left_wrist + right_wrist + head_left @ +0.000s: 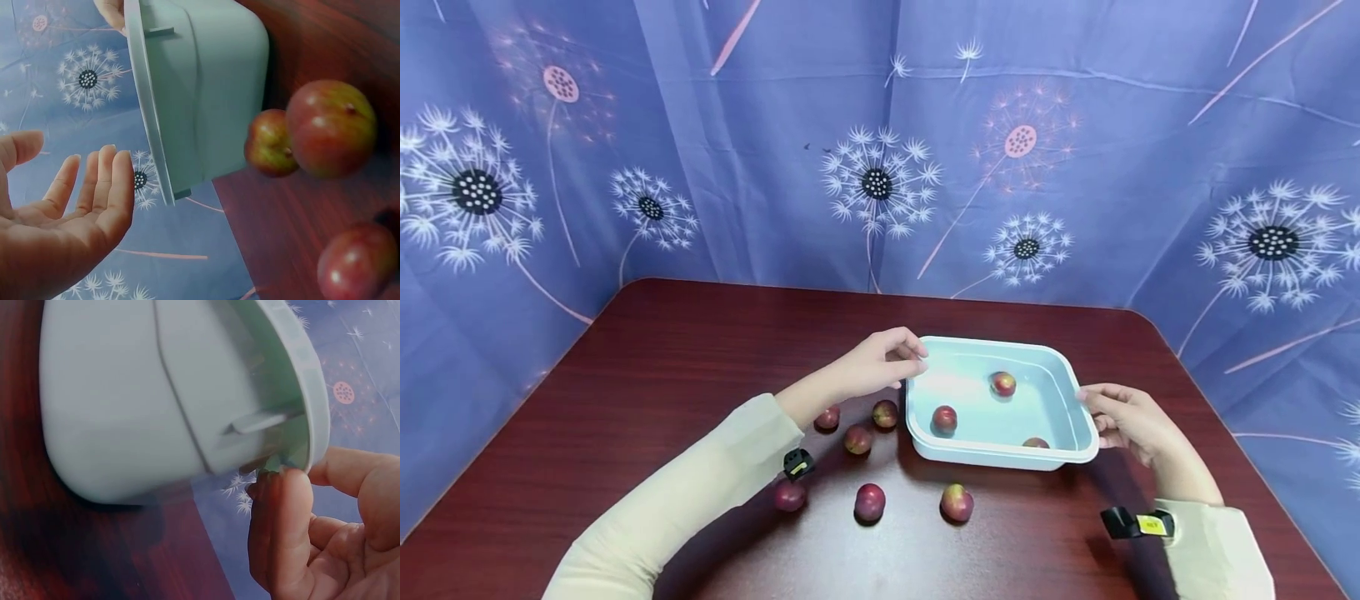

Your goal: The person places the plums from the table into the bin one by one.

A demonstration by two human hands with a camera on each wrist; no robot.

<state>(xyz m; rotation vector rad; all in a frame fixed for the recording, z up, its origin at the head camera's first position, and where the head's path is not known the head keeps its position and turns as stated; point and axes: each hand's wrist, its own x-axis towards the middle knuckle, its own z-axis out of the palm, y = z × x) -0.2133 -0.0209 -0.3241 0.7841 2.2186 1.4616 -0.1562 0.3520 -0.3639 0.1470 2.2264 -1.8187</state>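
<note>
A pale blue plastic basin (1000, 457) stands on the table with three plums inside, one of them a red plum (944, 419). My right hand (1131, 423) pinches its right rim between thumb and fingers; the right wrist view shows the fingertips (290, 487) under the lip. At the left rim is my left hand (880, 364), its fingers loosely bent and holding nothing. In the left wrist view that hand (69, 206) is palm up beside the rim, with a gap between fingertips and basin.
Several plums lie on the dark red wooden table (700, 350) left of the basin and in front of it, including a yellow-red plum (957, 503) and a dark red plum (870, 502). A blue dandelion-print curtain (775, 167) hangs behind the table.
</note>
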